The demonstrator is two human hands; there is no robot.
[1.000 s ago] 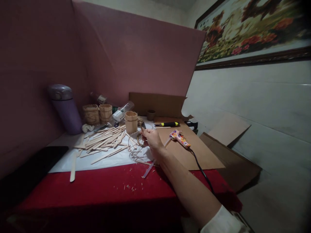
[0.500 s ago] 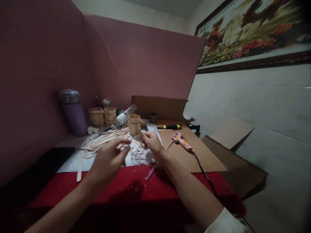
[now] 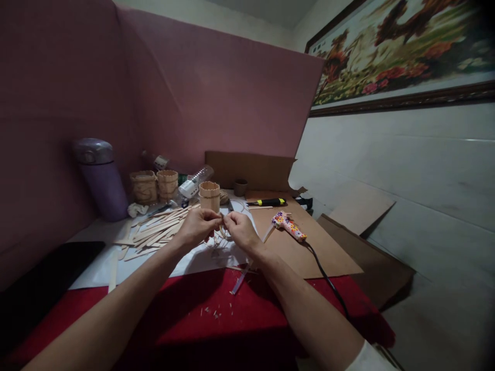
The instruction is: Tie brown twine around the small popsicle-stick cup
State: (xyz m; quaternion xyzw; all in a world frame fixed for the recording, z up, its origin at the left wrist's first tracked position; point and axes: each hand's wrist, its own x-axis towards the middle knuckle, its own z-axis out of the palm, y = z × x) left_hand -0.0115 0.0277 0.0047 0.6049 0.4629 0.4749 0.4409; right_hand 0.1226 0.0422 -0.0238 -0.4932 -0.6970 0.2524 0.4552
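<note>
Red along its near edge, the desk [image 3: 216,296] is seen from above, with two bare hands held close together over its middle. Between the pinched fingertips of the left hand [image 3: 197,226] and the right hand [image 3: 242,230], a thin cord [image 3: 224,233] is grasped; the exact shape of the small bit at the fingertips is hidden. Just beyond the hands, an upright wooden cup [image 3: 209,196] is seen, with a ball of twine [image 3: 224,197] set behind it. Toward the left edge, a heap of flat wooden sticks [image 3: 158,233] is spread on a white sheet [image 3: 87,275]. At the far left corner, a purple flask [image 3: 102,183] is stood near two more wooden cups [image 3: 154,186], and a clear plastic bottle [image 3: 197,181] is tilted beside them. Toward the right edge, a flower-patterned glue gun [image 3: 289,227] is laid on brown cardboard [image 3: 320,257], its black cable [image 3: 328,278] trailed over the near edge. Behind it, a black-and-yellow tool [image 3: 273,202] is placed, with a small dark pot [image 3: 240,187] near the far edge.
</note>
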